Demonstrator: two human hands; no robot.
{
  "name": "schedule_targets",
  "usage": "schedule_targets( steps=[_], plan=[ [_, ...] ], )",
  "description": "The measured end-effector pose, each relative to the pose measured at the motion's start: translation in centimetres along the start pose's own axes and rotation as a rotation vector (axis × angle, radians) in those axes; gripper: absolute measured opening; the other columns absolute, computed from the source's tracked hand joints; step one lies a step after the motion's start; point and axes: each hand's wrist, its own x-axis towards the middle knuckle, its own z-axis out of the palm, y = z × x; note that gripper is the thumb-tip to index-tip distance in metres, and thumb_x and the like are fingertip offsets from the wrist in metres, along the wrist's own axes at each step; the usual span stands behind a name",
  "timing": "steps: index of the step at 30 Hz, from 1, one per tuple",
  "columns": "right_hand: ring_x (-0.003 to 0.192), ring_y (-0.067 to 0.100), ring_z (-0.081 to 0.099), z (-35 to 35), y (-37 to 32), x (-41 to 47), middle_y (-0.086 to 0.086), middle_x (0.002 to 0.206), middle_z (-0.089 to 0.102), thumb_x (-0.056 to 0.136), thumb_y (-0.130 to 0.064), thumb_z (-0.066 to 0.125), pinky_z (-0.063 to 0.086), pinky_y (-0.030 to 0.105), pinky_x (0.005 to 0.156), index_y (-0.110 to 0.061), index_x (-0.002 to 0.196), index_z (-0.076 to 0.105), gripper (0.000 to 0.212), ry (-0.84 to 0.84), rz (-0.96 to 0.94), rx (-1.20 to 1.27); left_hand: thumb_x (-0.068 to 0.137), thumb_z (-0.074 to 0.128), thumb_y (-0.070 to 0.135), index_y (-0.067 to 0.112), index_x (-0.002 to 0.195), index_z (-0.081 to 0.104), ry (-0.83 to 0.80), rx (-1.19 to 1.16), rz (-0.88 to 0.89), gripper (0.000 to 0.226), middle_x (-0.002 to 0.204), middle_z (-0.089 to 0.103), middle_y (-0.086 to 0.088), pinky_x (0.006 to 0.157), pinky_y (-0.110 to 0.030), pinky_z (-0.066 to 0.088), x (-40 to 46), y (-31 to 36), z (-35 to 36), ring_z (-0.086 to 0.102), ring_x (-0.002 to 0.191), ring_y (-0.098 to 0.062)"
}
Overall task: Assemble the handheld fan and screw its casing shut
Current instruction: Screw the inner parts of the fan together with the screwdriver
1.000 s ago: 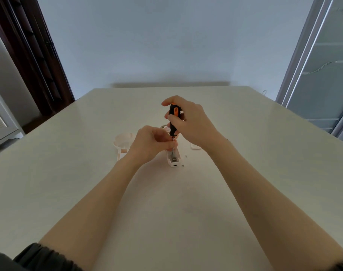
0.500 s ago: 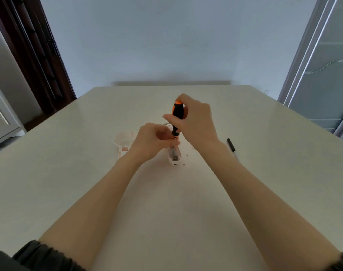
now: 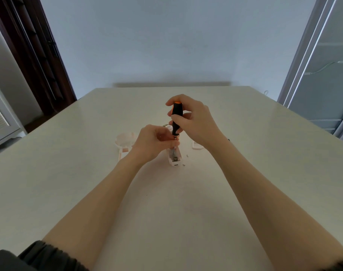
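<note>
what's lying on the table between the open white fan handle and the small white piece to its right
In the head view, one tiny loose screw lies between the white fan handle and the white piece; otherwise bare table.

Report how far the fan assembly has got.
Done: internal parts sit in the open handle shell. In hand: the right hand holds the screwdriver upright, tip down in the shell, while the left hand steadies it. Left: the other casing half lies apart on the table, and loose screws wait.
</note>
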Motion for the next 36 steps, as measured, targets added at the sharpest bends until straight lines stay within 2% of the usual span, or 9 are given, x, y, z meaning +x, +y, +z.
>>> schedule_targets(
  steps=[7, 11, 14, 17, 20, 23, 25, 28, 36],
  plan=[
    [0.069, 0.020, 0.065, 0.6, -0.2, -0.1, -0.017, 0.073, 0.055, 0.078, -0.009, 0.066, 0.057, 0.041, 0.071, -0.016, 0.095, 0.063, 0.018, 0.083, -0.086, -0.121, 0.072, 0.079, 0.014, 0.014, 0.080, 0.074, 0.003, 0.050, 0.014, 0.010, 0.073, 0.072, 0.009, 0.066, -0.006, 0.045, -0.2, 0.3, -0.3, 0.066, 0.069, 0.002],
    [0.064, 0.023, 0.063, 1.2, 0.0, -0.2, -0.006, 0.066, 0.056, 0.073, -0.019, 0.072, 0.055, 0.040, 0.068, -0.019, 0.088, 0.059, 0.020, 0.186, -0.048, -0.132, 0.071, 0.080, 0.015, 0.023, 0.076, 0.071, 0.031, 0.015, 0.048, 0.014, 0.074, 0.072, 0.011, 0.068, -0.010, 0.049, -0.4, 1.3, -0.3, 0.067, 0.070, -0.002],
    [0.060, 0.019, 0.056, 1.7, 0.2, -0.2, -0.005, 0.063, 0.051, 0.072, -0.023, 0.073, 0.054, 0.039, 0.067, -0.021, 0.086, 0.057, 0.021, 0.230, -0.057, -0.159, 0.071, 0.077, 0.010, 0.025, 0.067, 0.067, 0.078, -0.008, 0.047, 0.019, 0.066, 0.070, 0.010, 0.074, -0.023, 0.055, -0.5, 1.6, -0.2, 0.069, 0.069, -0.010],
    [0.057, 0.013, 0.046, 2.2, 0.3, -0.2, -0.008, 0.059, 0.045, 0.074, -0.023, 0.072, 0.049, 0.031, 0.064, -0.021, 0.086, 0.055, 0.021, 0.246, -0.056, -0.136, 0.074, 0.073, 0.005, 0.018, 0.073, 0.070, 0.065, -0.052, 0.032, 0.014, 0.073, 0.073, -0.001, 0.080, -0.040, 0.058, -0.5, 1.5, -0.3, 0.071, 0.073, -0.021],
    [0.061, 0.014, 0.048, 2.1, 0.0, -0.2, -0.007, 0.064, 0.050, 0.078, -0.023, 0.070, 0.046, 0.026, 0.062, -0.018, 0.087, 0.054, 0.019, 0.196, -0.025, -0.107, 0.076, 0.074, 0.007, 0.021, 0.072, 0.069, 0.062, -0.066, 0.019, 0.016, 0.068, 0.070, 0.005, 0.076, -0.033, 0.058, -0.5, 1.5, -0.3, 0.071, 0.069, -0.019],
    [0.070, 0.013, 0.058, 1.1, -0.9, 0.0, 0.000, 0.090, 0.064, 0.082, -0.015, 0.065, 0.049, 0.012, 0.060, -0.018, 0.098, 0.062, 0.017, 0.058, 0.057, 0.016, 0.077, 0.075, 0.010, 0.020, 0.072, 0.070, 0.051, -0.091, 0.002, 0.012, 0.067, 0.070, 0.007, 0.066, -0.018, 0.054, -0.4, 1.5, -0.3, 0.069, 0.063, -0.011],
    [0.082, 0.020, 0.064, 0.3, -1.2, 0.3, 0.004, 0.100, 0.065, 0.083, -0.005, 0.058, 0.054, 0.017, 0.061, -0.020, 0.106, 0.065, 0.027, -0.043, 0.110, 0.158, 0.077, 0.075, 0.011, 0.015, 0.079, 0.073, 0.039, -0.114, -0.004, 0.004, 0.071, 0.071, 0.002, 0.062, -0.013, 0.051, -0.3, 1.4, -0.3, 0.067, 0.060, -0.008],
    [0.091, 0.028, 0.066, -0.1, -1.1, 0.5, 0.005, 0.096, 0.067, 0.083, 0.004, 0.052, 0.058, 0.027, 0.064, -0.019, 0.108, 0.066, 0.037, -0.099, 0.106, 0.192, 0.078, 0.074, 0.011, 0.013, 0.083, 0.074, 0.031, -0.124, -0.005, 0.005, 0.073, 0.071, -0.003, 0.063, -0.015, 0.052, -0.3, 1.2, -0.2, 0.066, 0.061, -0.011],
    [0.067, 0.019, 0.068, -0.4, -0.3, 0.2, 0.005, 0.084, 0.067, 0.078, -0.005, 0.068, 0.059, 0.028, 0.061, -0.014, 0.097, 0.068, 0.021, 0.019, 0.064, 0.125, 0.081, 0.072, 0.014, 0.010, 0.087, 0.075, 0.017, -0.111, -0.001, 0.007, 0.081, 0.074, -0.005, 0.073, -0.021, 0.055, -0.4, 1.2, 0.0, 0.070, 0.074, -0.013]
  ],
)
